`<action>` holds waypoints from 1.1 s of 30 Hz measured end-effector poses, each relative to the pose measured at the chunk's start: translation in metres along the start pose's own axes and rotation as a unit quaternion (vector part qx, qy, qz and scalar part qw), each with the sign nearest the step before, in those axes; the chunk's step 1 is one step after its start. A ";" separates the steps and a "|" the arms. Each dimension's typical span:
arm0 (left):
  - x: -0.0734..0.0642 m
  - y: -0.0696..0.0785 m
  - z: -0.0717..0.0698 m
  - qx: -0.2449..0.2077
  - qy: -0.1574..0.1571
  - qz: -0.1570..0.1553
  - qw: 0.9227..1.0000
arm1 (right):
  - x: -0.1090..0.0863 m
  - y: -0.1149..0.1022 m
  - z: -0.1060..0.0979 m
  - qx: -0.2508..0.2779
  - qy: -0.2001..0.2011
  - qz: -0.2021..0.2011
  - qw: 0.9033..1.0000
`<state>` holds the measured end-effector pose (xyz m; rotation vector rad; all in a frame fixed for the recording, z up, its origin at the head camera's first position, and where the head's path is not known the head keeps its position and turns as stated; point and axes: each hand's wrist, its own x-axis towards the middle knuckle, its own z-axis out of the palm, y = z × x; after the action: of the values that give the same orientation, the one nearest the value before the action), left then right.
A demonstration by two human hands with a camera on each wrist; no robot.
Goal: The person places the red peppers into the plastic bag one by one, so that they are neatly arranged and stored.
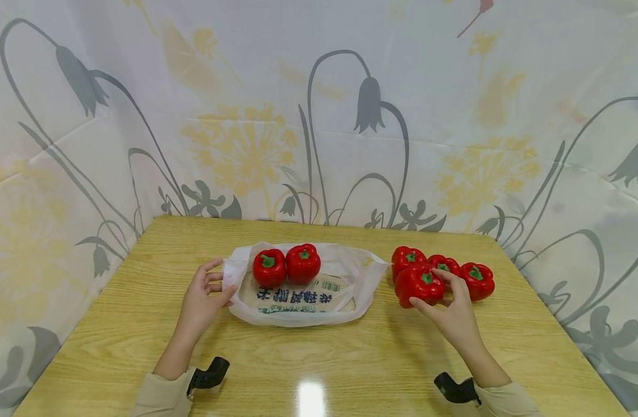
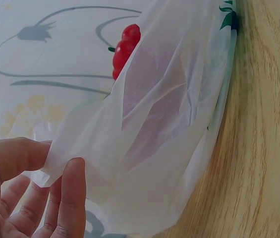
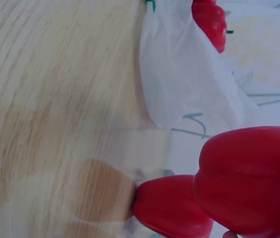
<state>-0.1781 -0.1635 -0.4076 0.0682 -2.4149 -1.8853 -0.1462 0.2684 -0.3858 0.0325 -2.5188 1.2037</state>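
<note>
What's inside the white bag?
Two red peppers, side by side. Dark lettering shows in front of them. Directly beneath them, the floor of the white bag is covered.

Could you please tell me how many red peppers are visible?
6. Two red peppers are in the white bag; one pepper is in the right hand; three peppers are on the table. Others may be hidden inside the bag.

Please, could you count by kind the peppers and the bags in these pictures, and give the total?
White plastic bag: 1
Red peppers: 6 (2 in the bag, 1 held, 3 on the table)
Total: 7
</note>
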 end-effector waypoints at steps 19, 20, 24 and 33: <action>0.000 0.001 0.000 0.002 0.000 -0.003 1.000 | 0.001 -0.025 0.005 0.021 0.011 -0.003 1.000; 0.000 0.001 0.000 0.002 0.001 -0.004 1.000 | 0.001 -0.026 0.005 0.023 0.010 -0.003 1.000; 0.000 0.001 0.000 0.000 0.001 -0.006 1.000 | 0.003 -0.031 0.008 0.032 0.009 -0.002 0.999; 0.000 0.000 0.000 0.001 -0.001 -0.002 1.000 | 0.006 -0.039 0.013 0.044 0.004 -0.005 0.999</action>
<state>-0.1783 -0.1634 -0.4076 0.0716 -2.4192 -1.8853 -0.1495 0.2341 -0.3620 0.0637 -2.4542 1.3083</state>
